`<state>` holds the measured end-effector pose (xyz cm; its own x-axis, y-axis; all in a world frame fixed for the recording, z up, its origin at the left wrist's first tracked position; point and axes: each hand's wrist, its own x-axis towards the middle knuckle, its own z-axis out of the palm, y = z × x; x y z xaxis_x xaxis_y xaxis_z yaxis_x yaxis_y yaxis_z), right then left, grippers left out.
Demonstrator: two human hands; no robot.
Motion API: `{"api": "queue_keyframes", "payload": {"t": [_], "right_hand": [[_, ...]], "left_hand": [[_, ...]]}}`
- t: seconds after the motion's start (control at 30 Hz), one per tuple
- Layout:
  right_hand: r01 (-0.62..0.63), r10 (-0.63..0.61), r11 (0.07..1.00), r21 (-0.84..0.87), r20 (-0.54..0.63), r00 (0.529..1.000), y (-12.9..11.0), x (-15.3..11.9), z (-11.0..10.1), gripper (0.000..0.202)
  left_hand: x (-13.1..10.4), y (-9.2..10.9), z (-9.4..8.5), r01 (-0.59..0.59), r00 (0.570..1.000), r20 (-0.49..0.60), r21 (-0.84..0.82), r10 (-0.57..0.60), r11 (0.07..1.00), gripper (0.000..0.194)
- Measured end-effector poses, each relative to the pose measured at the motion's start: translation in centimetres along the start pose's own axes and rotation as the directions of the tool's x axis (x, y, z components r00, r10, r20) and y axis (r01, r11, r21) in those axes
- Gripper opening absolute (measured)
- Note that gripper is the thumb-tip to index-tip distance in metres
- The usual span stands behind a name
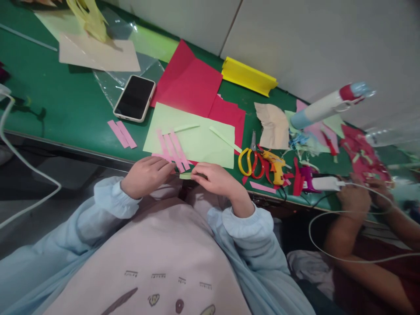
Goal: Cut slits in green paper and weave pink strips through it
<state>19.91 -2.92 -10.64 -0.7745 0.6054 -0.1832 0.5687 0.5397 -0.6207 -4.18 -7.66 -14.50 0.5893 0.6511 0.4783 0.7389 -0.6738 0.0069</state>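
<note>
My right hand pinches a short light-green paper strip at the table's front edge, over my lap. Close to the strip's left end, my left hand has its fingers curled together; what lies in them is hidden. Just beyond my fingertips, several pink paper strips lie on a pale green sheet. A thin green strip lies across that sheet near their far ends, and another green strip lies to the right. Two pink strips sit apart on the left.
A phone and red paper lie behind the sheet. To the right are scissors, a yellow glue gun and a bottle. Another person's hands work at the far right, near a white cable.
</note>
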Motion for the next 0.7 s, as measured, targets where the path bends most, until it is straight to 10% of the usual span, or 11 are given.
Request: {"api": "queue_keyframes", "payload": {"t": [0.7], "right_hand": [[0.006, -0.006, 0.963, -0.268, 0.002, 1.0, -2.0, 1.1, 1.9, 0.03]], "left_hand": [[-0.7, -1.7, 1.0, -0.126, 0.992, -0.041, -0.132, 0.121, 0.983, 0.013]]}}
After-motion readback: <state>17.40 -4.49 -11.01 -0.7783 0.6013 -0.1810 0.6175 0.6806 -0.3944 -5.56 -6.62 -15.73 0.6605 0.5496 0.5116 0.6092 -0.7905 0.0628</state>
